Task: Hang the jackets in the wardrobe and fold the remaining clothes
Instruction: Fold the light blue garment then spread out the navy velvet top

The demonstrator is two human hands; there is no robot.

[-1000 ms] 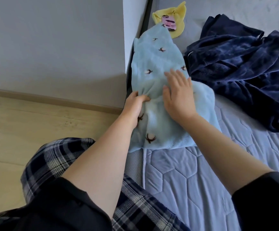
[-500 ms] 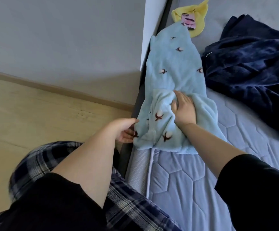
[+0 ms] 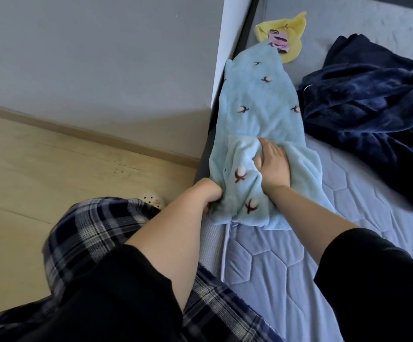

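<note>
A light blue fleece garment [image 3: 259, 104] with small brown motifs lies lengthwise along the left edge of the bed, its near part folded over. My left hand [image 3: 209, 193] grips the garment's left edge near the mattress side, fingers curled into the cloth. My right hand [image 3: 273, 166] lies on the folded part, its fingers curled round a bunch of the fabric at the fold. A dark navy plush garment [image 3: 373, 114] lies crumpled to the right. A small yellow garment [image 3: 286, 25] with a pink tag sits beyond the blue one.
The bed has a lilac quilted mattress cover [image 3: 286, 267]. A grey wall panel [image 3: 97, 65] and white post stand left of the bed, above a wooden floor [image 3: 40, 174]. My plaid trouser leg [image 3: 94, 230] and a pale perforated slipper [image 3: 151, 199] are beside the bed.
My left hand left the middle of the garment, hung free beside the bed, then took hold of its left edge. My right hand went from flat to gripping the fold.
</note>
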